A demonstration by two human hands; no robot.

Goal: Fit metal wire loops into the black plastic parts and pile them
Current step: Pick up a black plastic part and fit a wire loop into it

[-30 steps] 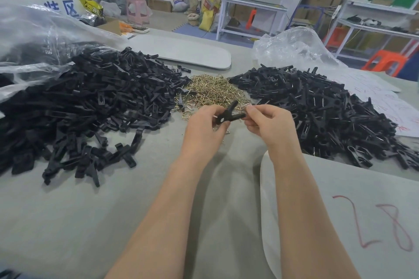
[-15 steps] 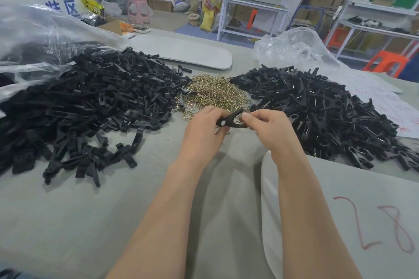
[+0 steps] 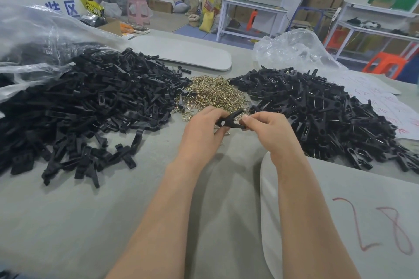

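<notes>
My left hand and right hand meet above the middle of the flat grey tabletop. Between them they grip one matte black forked plastic part. It is a slim piece with a round hole near its joined end and two prongs spreading toward the right. My left fingers curl round the holed end. My right thumb and forefinger pinch the tip of the lower prong, and the upper prong points up free between the two hands. A glint of brassy wire shows just under the part by my left fingertips, too small for me to tell how it sits.

Just beyond my knuckles lies a tangled heap of thin, shiny brass-coloured metal wire loops, each bent into a narrow closed shape. To its left sprawls a broad mound of dull, angular loose black plastic parts, spilling out of a crinkled clear plastic bag. To the right of the loops rises a second mound of black parts streaked with bright wire, its near edge just beside my right hand. A crumpled clear bag sits behind that mound. My right forearm crosses a pale smooth board with a rounded corner, marked "28" in red.
</notes>
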